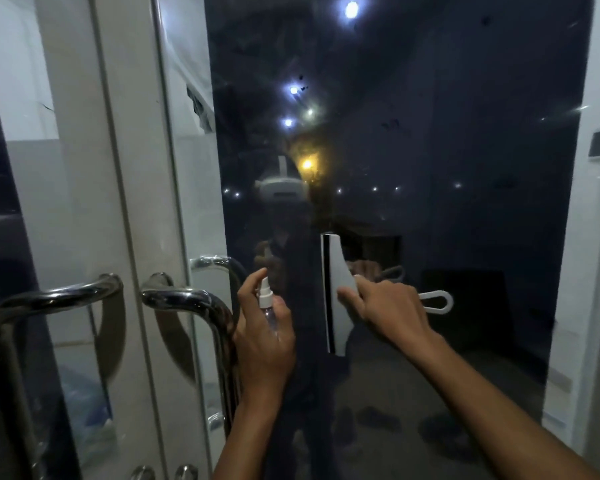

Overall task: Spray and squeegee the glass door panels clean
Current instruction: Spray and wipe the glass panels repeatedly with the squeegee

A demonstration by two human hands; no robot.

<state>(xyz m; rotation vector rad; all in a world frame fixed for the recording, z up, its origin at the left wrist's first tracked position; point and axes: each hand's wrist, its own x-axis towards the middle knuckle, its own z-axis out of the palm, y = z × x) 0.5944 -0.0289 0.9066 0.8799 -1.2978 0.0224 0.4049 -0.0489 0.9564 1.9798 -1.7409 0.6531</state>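
A dark glass door panel [447, 168] fills the middle and right of the head view and reflects ceiling lights. My right hand [388, 310] grips a white squeegee [336, 296] by its handle and holds its black blade upright against the glass. My left hand [265, 337] holds a small clear spray bottle [265, 299] with a white nozzle, the index finger raised over the top, just left of the squeegee.
Curved chrome pull handles [187, 299] stick out from the door edges at left, close to my left hand. A second glass panel [84, 202] stands at the left. A white wall with a switch plate [598, 143] borders the right side.
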